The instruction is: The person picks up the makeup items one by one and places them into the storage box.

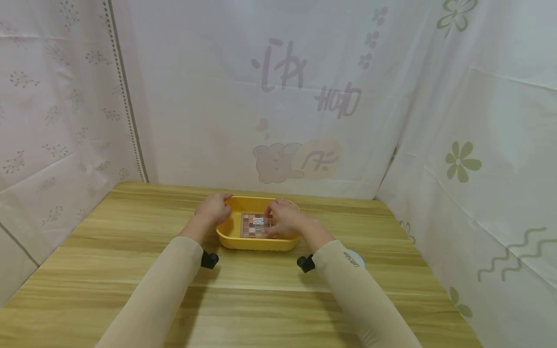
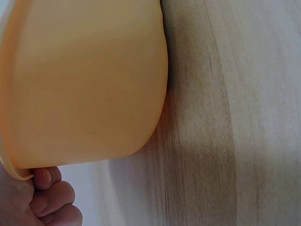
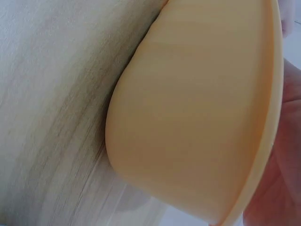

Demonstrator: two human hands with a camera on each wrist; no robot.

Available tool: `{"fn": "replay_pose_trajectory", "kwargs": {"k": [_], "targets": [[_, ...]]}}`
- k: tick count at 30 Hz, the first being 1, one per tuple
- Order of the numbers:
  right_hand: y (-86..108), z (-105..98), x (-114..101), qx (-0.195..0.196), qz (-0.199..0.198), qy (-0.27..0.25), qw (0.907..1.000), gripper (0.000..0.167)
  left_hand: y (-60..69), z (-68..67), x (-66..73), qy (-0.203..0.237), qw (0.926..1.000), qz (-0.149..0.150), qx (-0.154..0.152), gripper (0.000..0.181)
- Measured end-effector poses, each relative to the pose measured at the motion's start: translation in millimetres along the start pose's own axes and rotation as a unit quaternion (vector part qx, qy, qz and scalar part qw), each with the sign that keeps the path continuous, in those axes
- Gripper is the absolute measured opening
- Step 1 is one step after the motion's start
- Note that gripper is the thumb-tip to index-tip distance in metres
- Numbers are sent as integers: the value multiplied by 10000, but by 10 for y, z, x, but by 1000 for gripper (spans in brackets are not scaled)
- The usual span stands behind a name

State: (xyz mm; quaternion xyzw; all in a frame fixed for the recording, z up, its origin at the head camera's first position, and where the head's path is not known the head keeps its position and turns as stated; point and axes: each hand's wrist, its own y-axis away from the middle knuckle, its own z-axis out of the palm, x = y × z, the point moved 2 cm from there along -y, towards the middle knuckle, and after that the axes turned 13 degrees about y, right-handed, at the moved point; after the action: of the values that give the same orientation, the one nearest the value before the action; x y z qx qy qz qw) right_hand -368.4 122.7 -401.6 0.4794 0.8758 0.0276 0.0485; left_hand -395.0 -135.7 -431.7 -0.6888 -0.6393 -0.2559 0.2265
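A yellow plastic basin with a rounded rim stands near the back of the table. My left hand grips its left rim, and in the left wrist view the curled fingers show below that rim. Inside the basin is a flat eyeshadow palette with brown, pink and white squares. My right hand reaches over the right side of the basin and holds the palette by its right part, thumb toward the near side. The right wrist view shows the basin's outer wall, with part of the palm behind the rim.
A white round object lies on the table, partly hidden by the right sleeve. The wood-grain table ends at a printed white curtain behind and at both sides. Black wrist mounts hang under the forearms.
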Motion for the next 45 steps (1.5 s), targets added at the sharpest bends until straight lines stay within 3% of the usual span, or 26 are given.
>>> {"fn": "replay_pose_trajectory", "kwargs": {"k": [19, 34, 45], "targets": [[96, -109, 236, 311, -48, -413, 9987, 60, 44, -10, -4, 87, 10000, 33, 20, 59], [392, -256, 507, 539, 123, -809, 9952, 62, -3, 11, -12, 16, 9999, 127, 57, 59], [671, -228, 784, 584, 335, -905, 9936, 58, 5, 6, -7, 51, 9999, 102, 84, 59]]}}
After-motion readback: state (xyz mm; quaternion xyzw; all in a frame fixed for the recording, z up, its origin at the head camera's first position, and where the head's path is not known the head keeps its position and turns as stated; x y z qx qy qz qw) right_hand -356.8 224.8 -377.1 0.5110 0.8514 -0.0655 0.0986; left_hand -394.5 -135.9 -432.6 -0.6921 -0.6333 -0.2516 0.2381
